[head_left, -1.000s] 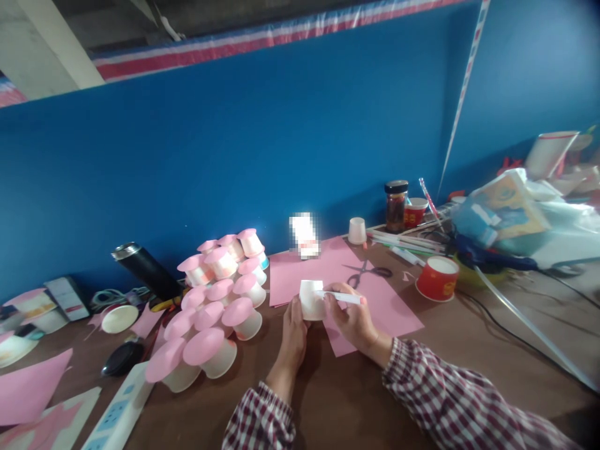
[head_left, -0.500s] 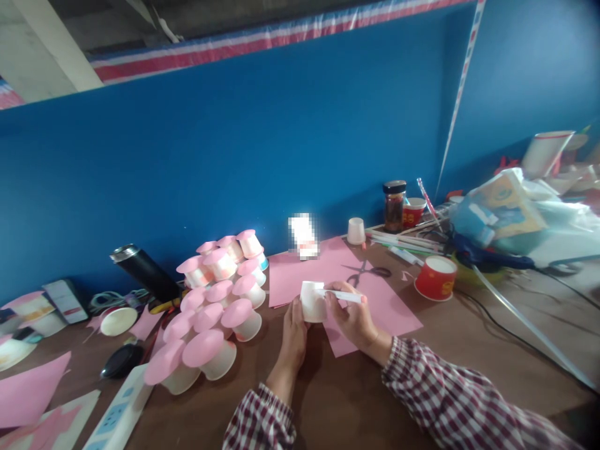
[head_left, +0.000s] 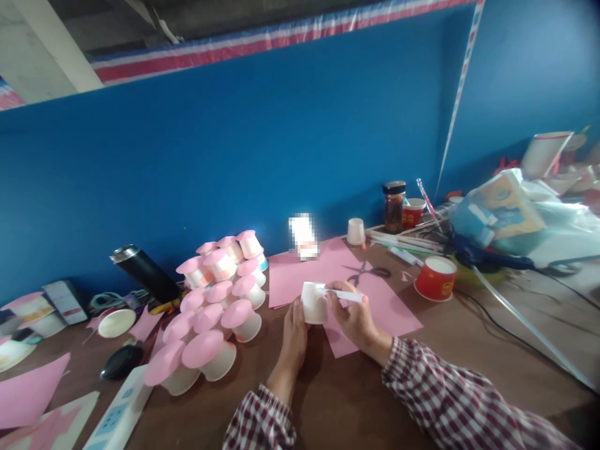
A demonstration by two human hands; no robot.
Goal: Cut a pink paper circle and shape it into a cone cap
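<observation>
My left hand (head_left: 294, 331) is closed around the left side of a small white paper cup (head_left: 313, 307). Pinched in my right hand (head_left: 357, 326) is a white marker (head_left: 347, 295) with an orange-red end pointing right. Its other end meets the upper right of the cup's side; the tip itself is too small to make out. Beneath and behind the hands lie pink paper sheets (head_left: 300, 275), with open dark scissors (head_left: 368, 271) on them. Left of my hands stand several upturned paper cups topped with pink paper discs (head_left: 203, 349).
At left are a black flask (head_left: 146, 274), a computer mouse (head_left: 122, 361) and a power strip (head_left: 117, 409). A red paper cup (head_left: 435, 279), a lidded jar (head_left: 394, 206), a white cup (head_left: 355, 231) and plastic bags (head_left: 520, 209) stand right. A blue partition (head_left: 281, 137) rises behind.
Almost nothing differs. The cup and the marker have shifted very slightly; both hands keep their hold.
</observation>
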